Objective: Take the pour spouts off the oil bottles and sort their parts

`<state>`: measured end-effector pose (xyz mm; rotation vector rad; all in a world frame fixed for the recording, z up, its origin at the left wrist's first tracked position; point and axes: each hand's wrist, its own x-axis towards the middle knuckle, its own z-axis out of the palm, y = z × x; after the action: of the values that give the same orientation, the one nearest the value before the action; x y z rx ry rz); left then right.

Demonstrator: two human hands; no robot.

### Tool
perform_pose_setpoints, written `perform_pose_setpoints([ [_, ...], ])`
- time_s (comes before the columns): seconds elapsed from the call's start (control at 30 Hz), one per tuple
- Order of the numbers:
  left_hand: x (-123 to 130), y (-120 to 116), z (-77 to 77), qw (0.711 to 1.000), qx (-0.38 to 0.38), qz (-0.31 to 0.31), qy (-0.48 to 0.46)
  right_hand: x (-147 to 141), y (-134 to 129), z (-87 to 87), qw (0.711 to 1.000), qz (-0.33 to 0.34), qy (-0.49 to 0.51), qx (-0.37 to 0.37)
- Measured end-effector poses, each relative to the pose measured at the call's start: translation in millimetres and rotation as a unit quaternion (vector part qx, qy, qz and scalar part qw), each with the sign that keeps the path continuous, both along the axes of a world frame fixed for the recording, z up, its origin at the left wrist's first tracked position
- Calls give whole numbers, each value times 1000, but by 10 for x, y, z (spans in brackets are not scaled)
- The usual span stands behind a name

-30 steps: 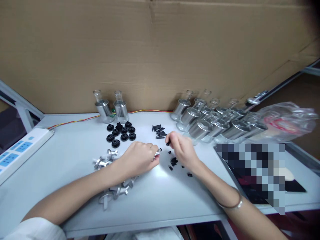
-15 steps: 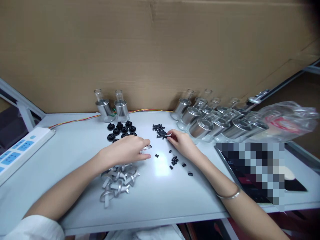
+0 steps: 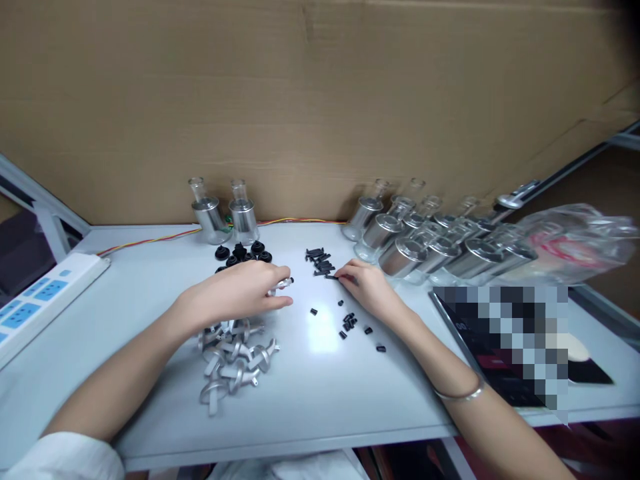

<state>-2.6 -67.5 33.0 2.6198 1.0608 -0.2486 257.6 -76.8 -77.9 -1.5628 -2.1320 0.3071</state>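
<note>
My left hand (image 3: pixel 250 290) is closed on a silver metal part (image 3: pixel 283 285) with a small dark tip, above the table's middle left. Several black round caps (image 3: pixel 222 253) lie behind that hand, some hidden by it. In front of it is a pile of silver metal fittings (image 3: pixel 239 363). My right hand (image 3: pixel 367 287) pinches a thin black rod (image 3: pixel 331 277) at the edge of a pile of black rods (image 3: pixel 323 262). Several short black pieces (image 3: pixel 349 321) are scattered just in front of my right hand.
Two glass bottles with metal sleeves (image 3: pixel 243 217) stand at the back left, and several more (image 3: pixel 405 255) at the back right. A plastic bag (image 3: pixel 580 243), a dark flat panel (image 3: pixel 480 340) and a white power strip (image 3: pixel 47 300) flank the work area.
My left hand has moved left and slightly back with the silver part. My right hand has shifted slightly, and the black rod at its fingertips now lies a little nearer and further right.
</note>
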Motion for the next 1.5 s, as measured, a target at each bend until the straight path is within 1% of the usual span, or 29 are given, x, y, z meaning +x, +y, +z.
perform_pose_setpoints([
  [0.13, -14, 3, -6, 1000, -2, -5, -5, -34, -5, -8, 1000, 18, -4, 6],
  [0.23, -14, 4, -1, 1000, -4, -3, -5, -9, -9, 24, 999, 32, -8, 22],
  [0.37, -22, -3, 27, 1000, -5, -4, -6, 25, -17, 71, 998, 63, -14, 22],
  [0.53, -27, -7, 39, 1000, 1, 1, -4, -4, -34, 74, 997, 69, -3, 23],
  [0.67, -6, -7, 43, 1000, -1, -1, 1, -19, -40, 65, 996, 83, -14, 11],
  [0.87, 2, -8, 40, 1000, -3, -2, 8, 2, -34, 49, 997, 76, -29, 16],
  [1.07, -14, -4, 21, 1000, -6, -6, 7, -14, -34, 43, 996, 85, -31, -21],
  [1.13, -14, 1, 19, 1000, -6, -3, 6, -10, -37, 83, 996, 83, -32, -22],
  [1.2, -12, 6, 18, 1000, -7, 0, 5, 7, -55, 165, 995, 89, -26, -28],
  [1.3, -8, 8, 13, 1000, -7, 3, 3, 29, -123, 335, 990, 118, 2, -72],
  [1.37, -9, 6, 7, 1000, -10, 3, 1, 3, -191, 431, 986, 144, 18, -84],
  [1.43, -11, 3, -1, 1000, -14, 0, -3, -72, -262, 473, 985, 160, 15, -56],
  [1.5, -15, 4, -7, 1000, -19, -6, -9, -183, -318, 455, 985, 169, -12, -19],
])
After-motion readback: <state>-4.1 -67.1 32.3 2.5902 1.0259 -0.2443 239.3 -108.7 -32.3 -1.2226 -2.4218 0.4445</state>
